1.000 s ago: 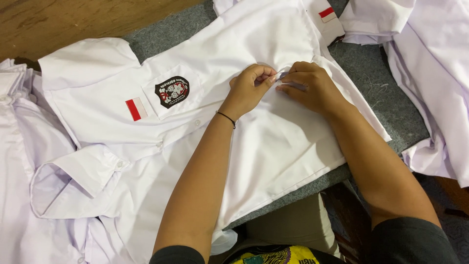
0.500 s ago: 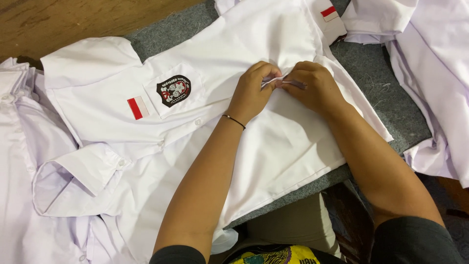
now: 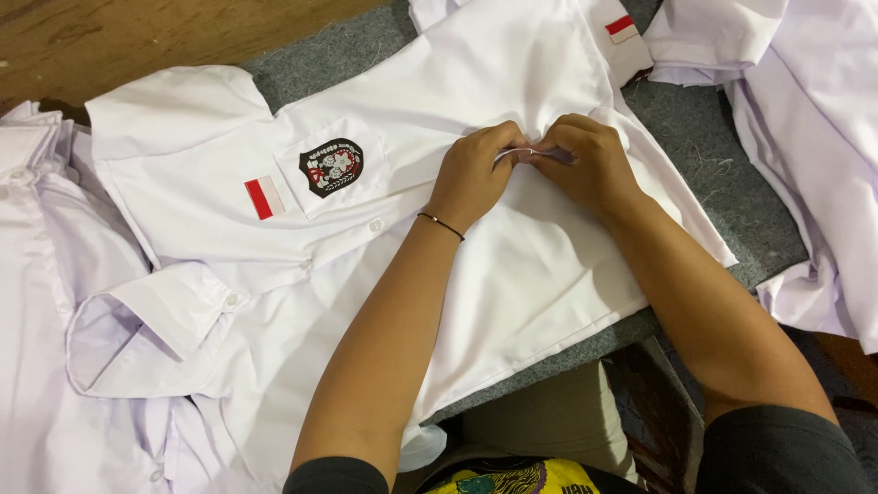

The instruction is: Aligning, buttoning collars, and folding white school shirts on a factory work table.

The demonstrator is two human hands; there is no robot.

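- Fingers of the left hand (image 3: 476, 174) and right hand (image 3: 590, 165) meet, pinching narrow on a small fold of the white shirt (image 3: 512, 274).
- Shirt lies spread flat on the grey felt table (image 3: 722, 210), its badge pocket (image 3: 331, 166) to the left.
- Cloth looks light, soft and limp; it likely creases easily.
- Best gripped at the placket edge or hem, where layers are firmer.

We count three labels — a black shield-shaped emblem (image 3: 330, 166) on the shirt pocket. Just left, a red-and-white rectangular patch (image 3: 264, 198) — another (image 3: 622, 28) at top.
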